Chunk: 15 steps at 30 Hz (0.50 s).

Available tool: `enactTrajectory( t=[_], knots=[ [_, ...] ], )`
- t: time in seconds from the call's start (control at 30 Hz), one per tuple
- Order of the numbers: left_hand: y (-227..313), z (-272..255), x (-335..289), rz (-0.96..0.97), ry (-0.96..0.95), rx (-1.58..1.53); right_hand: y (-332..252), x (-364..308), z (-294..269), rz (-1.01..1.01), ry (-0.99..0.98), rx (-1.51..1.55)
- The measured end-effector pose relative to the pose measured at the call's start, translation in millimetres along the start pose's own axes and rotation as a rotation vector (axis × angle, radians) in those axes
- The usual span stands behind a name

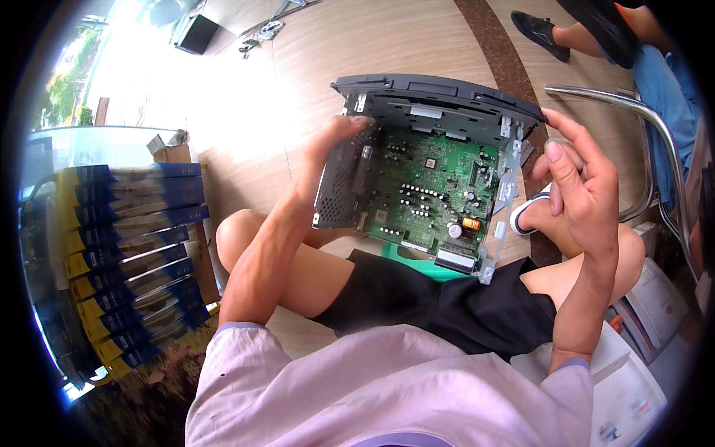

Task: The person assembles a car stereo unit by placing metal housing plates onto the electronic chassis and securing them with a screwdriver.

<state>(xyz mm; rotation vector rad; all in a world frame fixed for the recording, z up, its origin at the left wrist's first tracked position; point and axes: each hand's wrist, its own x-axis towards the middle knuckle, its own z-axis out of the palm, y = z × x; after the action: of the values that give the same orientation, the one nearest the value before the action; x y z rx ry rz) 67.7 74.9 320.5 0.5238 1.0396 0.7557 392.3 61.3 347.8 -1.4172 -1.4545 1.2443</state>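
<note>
A car stereo unit (pixel 428 179) with its top off is held up over my lap, tilted so that the inside faces me. Its black front panel (pixel 439 88) is on the far side, and a green circuit board (pixel 421 175) fills the metal frame. My left hand (pixel 331 145) grips the perforated left side plate, thumb over its far end; the other fingers are hidden behind it. At the far right corner, the index fingertip of my right hand (pixel 585 171) touches the front panel's end. Its thumb stands apart, and the other fingers are loosely bent beside the metal side.
Blue and yellow boxes (pixel 134 253) are stacked at my left. A green object (pixel 417 262) shows below the unit. To the right are a chrome chair frame (pixel 648 112), another person's leg and shoe (pixel 540 33), and a white case (pixel 625 395). A black box (pixel 195 34) stands far off.
</note>
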Motion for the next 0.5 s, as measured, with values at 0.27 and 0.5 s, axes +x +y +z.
enactTrajectory(
  t=[0.27, 0.5],
  knots=[
    [-1, 2, 6, -0.032, 0.030, -0.021, 6, 13, 2, 0.039, -0.026, 0.004],
    [-2, 0, -1, -0.013, 0.072, -0.006, 5, 12, 5, 0.016, -0.034, -0.012]
  ],
)
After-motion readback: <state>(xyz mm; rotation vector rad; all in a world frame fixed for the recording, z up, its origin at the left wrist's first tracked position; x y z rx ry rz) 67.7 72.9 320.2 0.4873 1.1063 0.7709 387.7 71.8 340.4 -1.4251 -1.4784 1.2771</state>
